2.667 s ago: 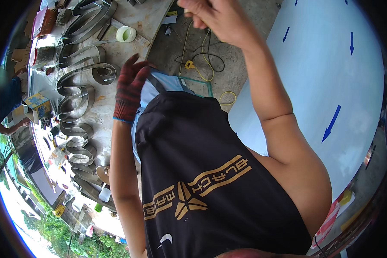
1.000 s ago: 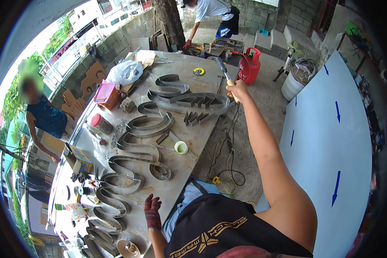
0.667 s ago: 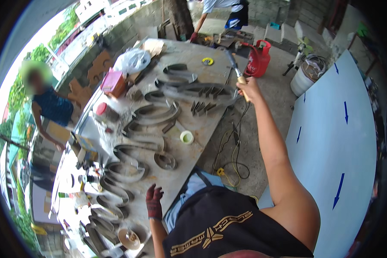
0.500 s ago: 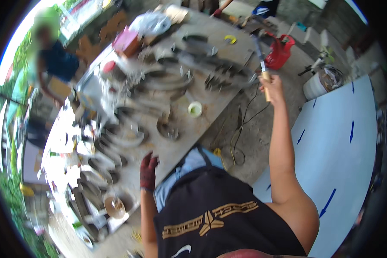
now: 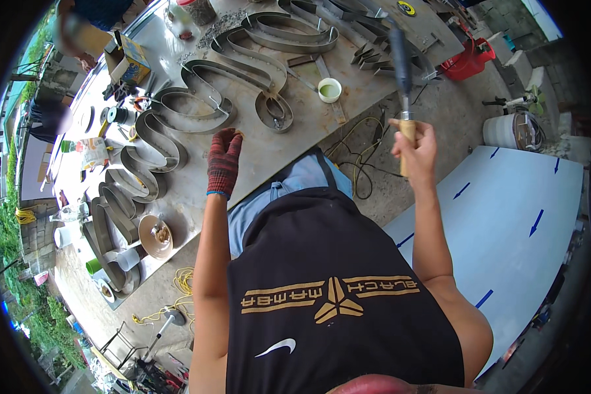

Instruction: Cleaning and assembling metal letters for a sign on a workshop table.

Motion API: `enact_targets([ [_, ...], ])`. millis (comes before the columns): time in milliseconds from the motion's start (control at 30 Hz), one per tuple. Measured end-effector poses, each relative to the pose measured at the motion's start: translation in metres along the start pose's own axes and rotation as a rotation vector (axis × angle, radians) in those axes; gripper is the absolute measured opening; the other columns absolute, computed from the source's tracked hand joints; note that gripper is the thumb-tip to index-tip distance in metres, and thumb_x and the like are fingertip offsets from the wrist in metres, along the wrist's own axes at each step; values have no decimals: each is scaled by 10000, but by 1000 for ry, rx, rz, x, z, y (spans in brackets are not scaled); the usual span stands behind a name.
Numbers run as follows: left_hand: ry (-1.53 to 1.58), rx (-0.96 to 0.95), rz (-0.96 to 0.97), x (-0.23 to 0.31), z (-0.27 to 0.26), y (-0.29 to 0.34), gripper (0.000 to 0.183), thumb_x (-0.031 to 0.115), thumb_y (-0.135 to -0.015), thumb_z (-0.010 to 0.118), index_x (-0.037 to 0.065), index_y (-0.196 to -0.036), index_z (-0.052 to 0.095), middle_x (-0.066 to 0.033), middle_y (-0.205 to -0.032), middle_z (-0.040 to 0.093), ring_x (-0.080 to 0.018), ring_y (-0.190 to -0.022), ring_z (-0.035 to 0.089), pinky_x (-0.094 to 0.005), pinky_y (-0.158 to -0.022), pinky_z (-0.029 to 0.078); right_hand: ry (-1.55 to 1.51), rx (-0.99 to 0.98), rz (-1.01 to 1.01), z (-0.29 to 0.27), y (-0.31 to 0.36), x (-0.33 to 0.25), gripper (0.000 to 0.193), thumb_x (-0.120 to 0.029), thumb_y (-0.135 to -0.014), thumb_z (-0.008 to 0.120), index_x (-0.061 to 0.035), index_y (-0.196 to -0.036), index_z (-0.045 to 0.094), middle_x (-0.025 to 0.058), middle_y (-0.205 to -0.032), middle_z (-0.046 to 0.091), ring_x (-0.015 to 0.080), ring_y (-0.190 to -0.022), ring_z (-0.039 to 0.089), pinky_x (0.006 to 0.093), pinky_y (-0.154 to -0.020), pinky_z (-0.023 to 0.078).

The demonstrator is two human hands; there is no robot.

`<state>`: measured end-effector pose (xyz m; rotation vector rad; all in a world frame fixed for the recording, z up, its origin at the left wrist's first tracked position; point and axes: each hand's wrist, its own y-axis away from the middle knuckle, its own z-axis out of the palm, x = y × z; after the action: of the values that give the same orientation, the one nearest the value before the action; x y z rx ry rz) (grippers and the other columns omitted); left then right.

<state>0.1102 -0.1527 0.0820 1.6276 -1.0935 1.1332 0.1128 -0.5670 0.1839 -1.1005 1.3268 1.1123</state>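
My right hand is closed around the wooden handle of a tool that looks like a soldering iron. Its long dark shaft points up and away past the table's right edge. My left hand, in a dark red and black knitted glove, is near the front table edge with loosely bent fingers; nothing shows in it. Just beyond the glove lies a curved metal-strip letter shape. A small ring-shaped metal piece lies to its right. Farther right stands a white cup of greenish stuff, a thin stick beside it.
More bent metal strips cover the table. A brown bowl sits at the near left. A red container and a white bucket stand at right, near a pale blue sheet. Cables lie on the floor. Another person stands across the table.
The view has shifted, so the table's things sit higher in it. My left hand's fingers were more spread and are now closer together. My right hand still holds the tool upright.
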Motion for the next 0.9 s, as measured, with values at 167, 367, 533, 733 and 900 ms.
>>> enact_targets([
  [167, 202, -335, -74, 40, 55, 50, 296, 213, -994, 599, 40, -1235, 603, -68, -1175, 662, -168, -1044, 619, -304, -933, 475, -28, -184, 67, 72, 21, 20, 404, 18, -891, 659, 5, -1178, 375, 217, -1122, 669, 113, -656, 623, 243, -569, 541],
  [367, 477, -352, -140, 73, 102, 80, 428, 210, -992, 612, -23, -1341, 530, -109, -1257, 622, -169, -1112, 580, -315, -979, 466, 136, -284, -51, 138, 22, 44, 568, -66, -793, 802, -10, -1182, 392, 197, -1018, 681, 253, -827, 697, 357, -711, 570],
  [533, 565, -277, -327, 58, 95, 78, 388, 201, -984, 624, -22, -1299, 582, -82, -1137, 674, -146, -1017, 605, -303, -908, 487, 301, -288, -220, 159, 26, 48, 613, -99, -766, 824, -35, -1199, 395, 198, -1027, 640, 346, -903, 687, 411, -751, 552],
  [733, 524, -115, -313, 46, 99, 81, 376, 194, -989, 619, -17, -1300, 600, -74, -1142, 687, -156, -1032, 640, -301, -922, 492, 296, -387, -247, 176, 37, 56, 595, -20, -787, 766, -65, -1244, 386, 175, -1075, 557, 311, -877, 628, 410, -735, 543],
  [900, 565, 20, -239, 52, 91, 82, 295, 173, -1020, 566, -3, -1256, 565, -102, -1149, 678, -183, -1007, 648, -316, -878, 517, 127, -510, -289, 165, 35, 61, 652, -72, -783, 796, -56, -1300, 399, 129, -1117, 558, 239, -950, 612, 372, -848, 519],
])
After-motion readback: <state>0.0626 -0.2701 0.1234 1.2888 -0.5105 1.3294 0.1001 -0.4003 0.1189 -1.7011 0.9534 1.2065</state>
